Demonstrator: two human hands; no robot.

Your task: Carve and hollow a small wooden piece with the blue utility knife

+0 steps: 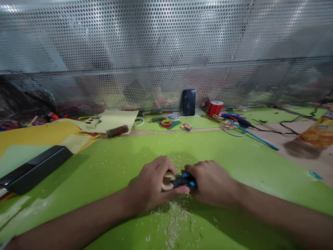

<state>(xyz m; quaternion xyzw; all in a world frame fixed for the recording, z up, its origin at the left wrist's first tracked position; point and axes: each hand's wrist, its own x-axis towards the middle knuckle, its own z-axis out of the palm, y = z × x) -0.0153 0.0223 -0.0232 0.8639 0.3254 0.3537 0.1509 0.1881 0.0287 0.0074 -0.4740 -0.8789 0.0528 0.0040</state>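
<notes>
My left hand point(156, 180) is closed around a pale, hollow bamboo piece point(167, 180), its open end facing right with a gap in the rim. My right hand point(210, 180) grips blue-handled pliers point(182, 181), their black jaws pointing left and meeting the rim of the piece. The left thumb lies under the jaws. Whether the jaws bite into the rim is too small to tell. Light shavings point(177, 220) are heaped on the green board point(117, 166) below and in front of both hands.
A black box point(39, 166) and coloured paper point(59, 133) lie left. Along the back stand a phone point(189, 102) and a red spool point(215, 108), with tape rolls point(166, 123) and a blue glue gun point(235, 119). A perforated metal panel point(156, 45) rises behind.
</notes>
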